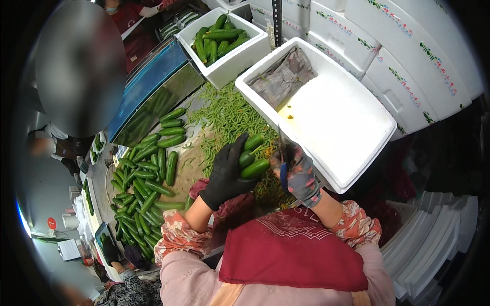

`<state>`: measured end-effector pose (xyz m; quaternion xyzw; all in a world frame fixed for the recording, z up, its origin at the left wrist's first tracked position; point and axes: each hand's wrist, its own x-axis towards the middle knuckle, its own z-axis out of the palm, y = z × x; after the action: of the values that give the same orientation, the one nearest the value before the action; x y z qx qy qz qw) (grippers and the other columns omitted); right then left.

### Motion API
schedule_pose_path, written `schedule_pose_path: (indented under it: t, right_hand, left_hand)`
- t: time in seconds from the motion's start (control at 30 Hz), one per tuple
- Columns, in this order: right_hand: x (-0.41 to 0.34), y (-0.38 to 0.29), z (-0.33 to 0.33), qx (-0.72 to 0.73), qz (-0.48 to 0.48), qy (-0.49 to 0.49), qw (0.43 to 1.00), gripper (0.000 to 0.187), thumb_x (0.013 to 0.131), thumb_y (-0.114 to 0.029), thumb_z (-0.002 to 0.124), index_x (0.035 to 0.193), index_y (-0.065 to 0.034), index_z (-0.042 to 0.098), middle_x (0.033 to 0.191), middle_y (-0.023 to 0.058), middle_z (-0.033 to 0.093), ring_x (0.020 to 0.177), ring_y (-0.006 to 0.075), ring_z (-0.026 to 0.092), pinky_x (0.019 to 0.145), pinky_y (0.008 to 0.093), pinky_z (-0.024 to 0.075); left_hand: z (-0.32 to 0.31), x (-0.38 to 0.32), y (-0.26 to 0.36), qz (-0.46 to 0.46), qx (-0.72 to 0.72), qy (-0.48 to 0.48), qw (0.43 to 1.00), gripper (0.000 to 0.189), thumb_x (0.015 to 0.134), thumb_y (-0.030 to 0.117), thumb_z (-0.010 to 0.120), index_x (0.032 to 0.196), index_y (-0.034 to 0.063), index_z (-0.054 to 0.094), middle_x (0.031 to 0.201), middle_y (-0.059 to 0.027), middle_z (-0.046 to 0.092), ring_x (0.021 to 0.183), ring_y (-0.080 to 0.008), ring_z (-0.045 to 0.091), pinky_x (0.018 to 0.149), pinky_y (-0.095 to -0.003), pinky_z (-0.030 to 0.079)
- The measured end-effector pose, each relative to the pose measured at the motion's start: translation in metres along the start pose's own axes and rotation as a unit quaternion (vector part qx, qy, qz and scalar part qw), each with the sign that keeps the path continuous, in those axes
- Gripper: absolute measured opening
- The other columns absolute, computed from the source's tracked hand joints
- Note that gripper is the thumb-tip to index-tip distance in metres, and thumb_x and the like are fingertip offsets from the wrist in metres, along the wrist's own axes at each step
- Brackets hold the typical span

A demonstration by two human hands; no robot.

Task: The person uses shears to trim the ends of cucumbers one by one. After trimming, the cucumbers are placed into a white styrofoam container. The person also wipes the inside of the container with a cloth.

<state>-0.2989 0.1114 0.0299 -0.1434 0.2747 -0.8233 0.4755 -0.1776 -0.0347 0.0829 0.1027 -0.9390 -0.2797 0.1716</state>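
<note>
My left hand (229, 174), in a black glove, grips three small green cucumbers (255, 169) side by side, their ends facing my right hand. My right hand (300, 174), in a patterned grey glove, holds a blue-handled cutting tool (283, 174) with its dark blade pointing away from me; the blur hides whether it is scissors or a knife. Beyond both hands spreads a heap of thin green stem pieces (229, 114). Withered yellow blossoms and dark scraps (273, 189) lie below the held cucumbers. A dark red cloth (233, 206) is under my left wrist.
Many loose cucumbers (141, 187) cover the table's left side. A foam box of cucumbers (222, 38) stands at the back; another foam box (344, 114), holding crumpled paper (285, 78), is at right. Stacked foam boxes (413, 57) rise behind. Co-workers stand at left.
</note>
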Motion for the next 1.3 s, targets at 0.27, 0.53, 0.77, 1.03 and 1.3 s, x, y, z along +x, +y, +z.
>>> schedule_pose_path:
  t: [0.27, 0.53, 0.77, 1.03, 1.3]
  right_hand:
    - [-0.016, 0.017, -0.029, -0.436, 0.034, -0.008, 0.899, 0.046, 0.076, -0.008, 0.062, 0.118, 0.0019, 0.046, 0.103, 0.0117, 0.055, 0.089, 0.0172, 0.055, 0.073, 0.0270, 0.0470]
    - [-0.020, 0.019, -0.042, -0.529, -0.081, -0.119, 0.836, 0.048, 0.077, -0.023, 0.060, 0.115, 0.0034, 0.050, 0.098, 0.0122, 0.059, 0.084, 0.0200, 0.057, 0.073, 0.0312, 0.0448]
    - [-0.023, 0.009, -0.032, -0.588, -0.002, -0.108, 0.802, 0.045, 0.075, -0.016, 0.060, 0.114, 0.0026, 0.051, 0.094, 0.0114, 0.061, 0.076, 0.0189, 0.060, 0.070, 0.0290, 0.0465]
    - [0.000, 0.027, -0.025, 0.179, 0.078, -0.143, 0.970, 0.045, 0.080, -0.012, 0.060, 0.120, -0.0013, 0.042, 0.076, 0.0069, 0.054, 0.055, 0.0124, 0.049, 0.049, 0.0183, 0.0468]
    - [0.026, 0.045, -0.040, 0.315, 0.058, -0.181, 0.930, 0.042, 0.087, -0.024, 0.051, 0.123, -0.0068, 0.039, 0.093, 0.0149, 0.048, 0.076, 0.0125, 0.050, 0.049, 0.0191, 0.0496]
  left_hand:
    - [-0.014, -0.015, -0.011, -0.050, -0.096, -0.007, 0.994, 0.084, 0.061, 0.015, 0.072, 0.131, 0.0013, 0.028, 0.123, -0.0152, 0.043, 0.114, -0.0276, 0.044, 0.095, -0.0349, 0.035]
    - [-0.019, -0.016, -0.005, -0.031, -0.031, -0.067, 0.997, 0.087, 0.060, 0.019, 0.074, 0.132, 0.0044, 0.028, 0.119, -0.0170, 0.046, 0.105, -0.0337, 0.046, 0.089, -0.0392, 0.039]
    - [-0.010, -0.024, -0.015, 0.015, 0.008, -0.046, 0.999, 0.089, 0.059, 0.020, 0.075, 0.132, 0.0040, 0.027, 0.120, -0.0166, 0.045, 0.104, -0.0344, 0.046, 0.087, -0.0403, 0.039]
    - [-0.004, -0.031, -0.016, -0.010, -0.050, -0.031, 0.998, 0.091, 0.057, 0.024, 0.075, 0.133, 0.0046, 0.028, 0.115, -0.0167, 0.047, 0.103, -0.0338, 0.046, 0.088, -0.0413, 0.038]
    - [0.006, -0.039, -0.010, -0.033, -0.179, -0.027, 0.983, 0.079, 0.065, 0.017, 0.071, 0.131, 0.0025, 0.031, 0.116, -0.0135, 0.047, 0.105, -0.0303, 0.047, 0.095, -0.0398, 0.036]
